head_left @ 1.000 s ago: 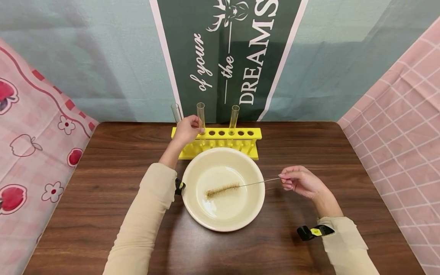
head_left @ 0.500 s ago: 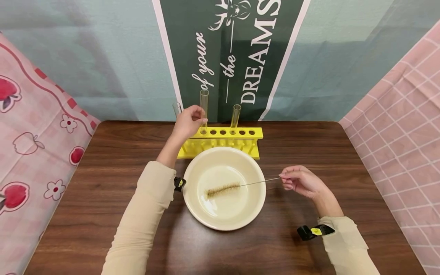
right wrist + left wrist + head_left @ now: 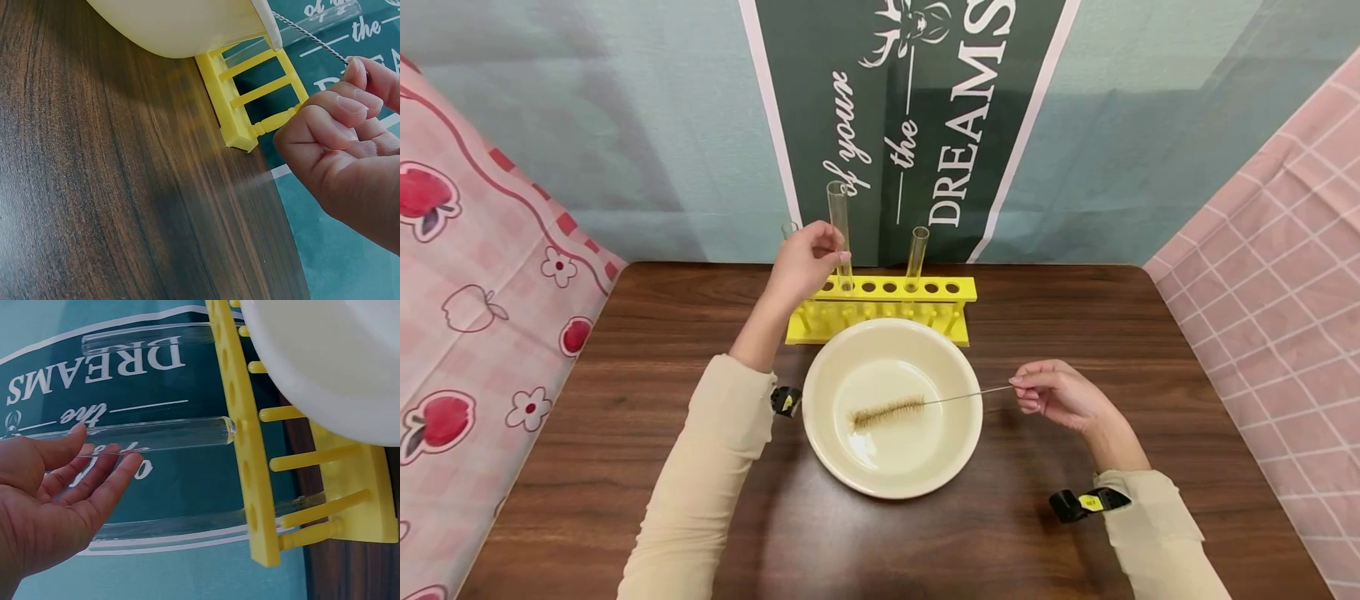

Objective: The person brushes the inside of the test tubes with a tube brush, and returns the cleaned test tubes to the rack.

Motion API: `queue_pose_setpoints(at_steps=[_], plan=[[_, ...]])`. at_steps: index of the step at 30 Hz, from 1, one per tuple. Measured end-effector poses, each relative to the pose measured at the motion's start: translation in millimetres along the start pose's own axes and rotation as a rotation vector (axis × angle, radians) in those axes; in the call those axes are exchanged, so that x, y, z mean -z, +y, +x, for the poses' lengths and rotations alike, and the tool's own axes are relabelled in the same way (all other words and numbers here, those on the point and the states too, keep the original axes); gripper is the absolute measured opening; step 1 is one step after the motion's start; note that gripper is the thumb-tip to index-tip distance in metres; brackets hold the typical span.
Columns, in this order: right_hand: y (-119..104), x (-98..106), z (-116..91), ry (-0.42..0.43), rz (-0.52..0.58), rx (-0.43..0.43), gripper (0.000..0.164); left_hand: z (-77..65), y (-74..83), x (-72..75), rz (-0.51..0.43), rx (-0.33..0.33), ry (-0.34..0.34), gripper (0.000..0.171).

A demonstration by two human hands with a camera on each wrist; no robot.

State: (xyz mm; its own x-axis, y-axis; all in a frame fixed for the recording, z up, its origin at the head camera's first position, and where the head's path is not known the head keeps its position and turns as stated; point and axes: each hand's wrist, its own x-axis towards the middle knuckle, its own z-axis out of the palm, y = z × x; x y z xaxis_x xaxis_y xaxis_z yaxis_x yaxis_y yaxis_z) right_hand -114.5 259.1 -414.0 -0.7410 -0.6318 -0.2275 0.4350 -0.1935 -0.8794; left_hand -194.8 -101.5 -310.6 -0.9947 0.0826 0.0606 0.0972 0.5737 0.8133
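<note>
My left hand (image 3: 803, 265) pinches a clear glass test tube (image 3: 837, 200) between thumb and fingers behind the bowl. The tube stands nearly upright above the yellow test tube rack (image 3: 958, 289); in the left wrist view its rounded bottom (image 3: 226, 431) is right at the rack's top bar. My right hand (image 3: 1063, 397) pinches the end of the twisted wire handle (image 3: 312, 39) of a test tube brush (image 3: 887, 412). The brush's tan bristles lie low inside the cream bowl (image 3: 961, 454), and its wire crosses the right rim.
Two more test tubes stand in the rack: one tube (image 3: 917, 260) right of centre, another (image 3: 788, 228) at the left end, partly behind my left hand. The bowl sits directly before the rack on the brown wooden table (image 3: 1060, 308). A printed cloth (image 3: 700, 167) hangs behind.
My left hand has raised the test tube out of its hole in the rack, its mouth now higher and slightly tilted left. My right hand and the brush have stayed still.
</note>
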Motion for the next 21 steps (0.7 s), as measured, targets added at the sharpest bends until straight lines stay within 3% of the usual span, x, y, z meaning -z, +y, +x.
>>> queue_pose_setpoints(at_steps=[10,21], plan=[[-0.5,0.1,0.5,0.001,-0.003,-0.001,0.036,-14.4,3.2,13.2,0.028,0.005,-0.019,0.015],[0.1,-0.5,1.3,-0.002,0.005,0.003,0.038,-38.6,-15.4,34.3,0.135,-0.011,-0.052,0.018]])
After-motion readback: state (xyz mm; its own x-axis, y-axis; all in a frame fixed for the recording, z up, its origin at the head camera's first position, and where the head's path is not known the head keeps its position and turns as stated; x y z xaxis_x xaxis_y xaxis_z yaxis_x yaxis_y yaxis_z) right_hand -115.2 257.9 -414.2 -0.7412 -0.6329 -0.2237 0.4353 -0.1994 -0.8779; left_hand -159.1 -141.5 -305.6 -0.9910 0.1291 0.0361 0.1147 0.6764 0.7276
